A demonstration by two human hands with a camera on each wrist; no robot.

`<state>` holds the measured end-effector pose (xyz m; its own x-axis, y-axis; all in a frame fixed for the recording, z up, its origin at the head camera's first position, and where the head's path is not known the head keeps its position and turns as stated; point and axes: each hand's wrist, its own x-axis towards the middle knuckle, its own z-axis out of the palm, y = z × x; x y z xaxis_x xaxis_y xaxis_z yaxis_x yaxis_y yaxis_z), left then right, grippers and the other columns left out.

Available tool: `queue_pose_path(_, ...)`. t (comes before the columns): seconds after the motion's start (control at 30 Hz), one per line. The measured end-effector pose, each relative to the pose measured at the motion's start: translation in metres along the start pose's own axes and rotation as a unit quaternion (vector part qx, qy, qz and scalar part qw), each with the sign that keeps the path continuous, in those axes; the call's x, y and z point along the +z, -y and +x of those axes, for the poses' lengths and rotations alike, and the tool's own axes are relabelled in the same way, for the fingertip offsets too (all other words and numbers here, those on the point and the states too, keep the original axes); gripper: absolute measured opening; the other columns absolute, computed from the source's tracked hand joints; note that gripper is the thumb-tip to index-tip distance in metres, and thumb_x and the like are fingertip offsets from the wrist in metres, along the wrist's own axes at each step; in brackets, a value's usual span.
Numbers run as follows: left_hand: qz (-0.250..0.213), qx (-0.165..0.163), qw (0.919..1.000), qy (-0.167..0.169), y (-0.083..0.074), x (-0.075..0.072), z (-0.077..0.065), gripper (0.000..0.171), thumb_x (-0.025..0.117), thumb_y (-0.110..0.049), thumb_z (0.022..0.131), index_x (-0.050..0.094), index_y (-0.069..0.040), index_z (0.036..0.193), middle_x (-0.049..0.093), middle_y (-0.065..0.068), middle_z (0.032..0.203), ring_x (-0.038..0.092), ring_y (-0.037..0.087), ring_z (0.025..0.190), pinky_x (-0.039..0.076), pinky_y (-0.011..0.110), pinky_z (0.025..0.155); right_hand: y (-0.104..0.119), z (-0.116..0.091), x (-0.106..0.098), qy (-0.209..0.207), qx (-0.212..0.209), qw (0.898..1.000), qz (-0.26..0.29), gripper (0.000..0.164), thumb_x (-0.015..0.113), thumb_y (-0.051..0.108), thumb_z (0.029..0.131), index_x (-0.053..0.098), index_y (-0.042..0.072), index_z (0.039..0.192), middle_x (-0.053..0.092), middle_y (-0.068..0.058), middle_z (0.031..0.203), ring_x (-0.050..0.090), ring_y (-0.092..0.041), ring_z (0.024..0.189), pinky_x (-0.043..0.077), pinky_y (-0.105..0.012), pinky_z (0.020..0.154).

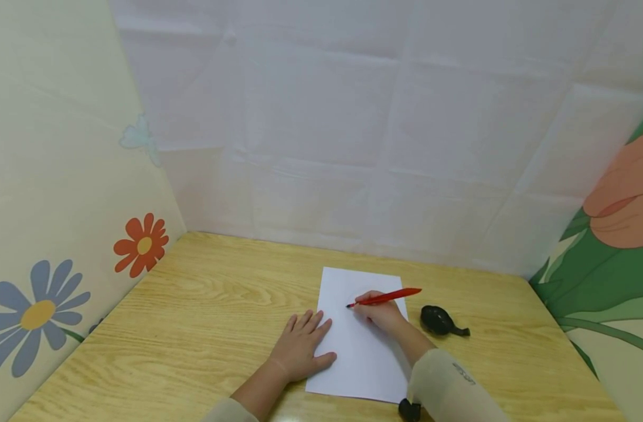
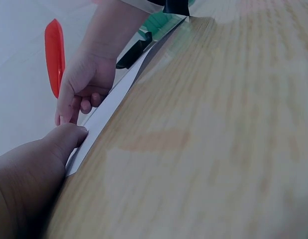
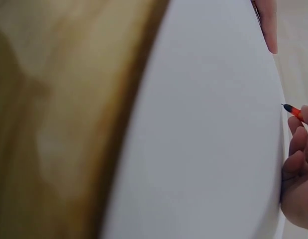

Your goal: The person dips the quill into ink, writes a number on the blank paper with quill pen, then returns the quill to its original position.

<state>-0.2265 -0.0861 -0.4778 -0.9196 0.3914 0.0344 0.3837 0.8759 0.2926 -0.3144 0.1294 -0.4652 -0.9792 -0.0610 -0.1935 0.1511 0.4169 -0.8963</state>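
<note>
A sheet of white paper (image 1: pixel 355 357) lies on the wooden table. My right hand (image 1: pixel 385 316) pinches a red pen (image 1: pixel 390 296) near its dark tip, which is right at the paper's surface in the upper half of the sheet. In the right wrist view the pen's black tip (image 3: pixel 288 107) shows just past the fingers. My left hand (image 1: pixel 300 346) lies flat with spread fingers over the sheet's left edge, thumb on the paper. The left wrist view shows the wide red body of the pen (image 2: pixel 54 55) rising above the right hand (image 2: pixel 89 79).
To the right of the sheet rests a black, rounded object with a narrow, bent end (image 1: pixel 437 320). A small black item (image 1: pixel 409 410) sits by the right sleeve at the sheet's lower corner. White cloth (image 1: pixel 321 146) stands behind the table (image 1: pixel 194 328), with flower-printed cloth at both sides.
</note>
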Motion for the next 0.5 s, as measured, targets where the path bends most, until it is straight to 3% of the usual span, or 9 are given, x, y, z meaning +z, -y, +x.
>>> queue_pose_path(0.5, -0.003, 0.005, 0.9999, -0.011, 0.0009, 0.0017, -0.0006, 0.072, 0.05, -0.061, 0.091, 0.045, -0.016, 0.148, 0.036, 0.009, 0.158, 0.028, 0.033, 0.148, 0.018, 0.057, 0.12, -0.0042, 0.0006, 0.0005, 0.006, -0.023, 1.0, 0.003, 0.016, 0.075, 0.018, 0.084, 0.072, 0.01, 0.097, 0.059, 0.004, 0.066, 0.049, -0.014, 0.057, 0.044, -0.023, 0.059)
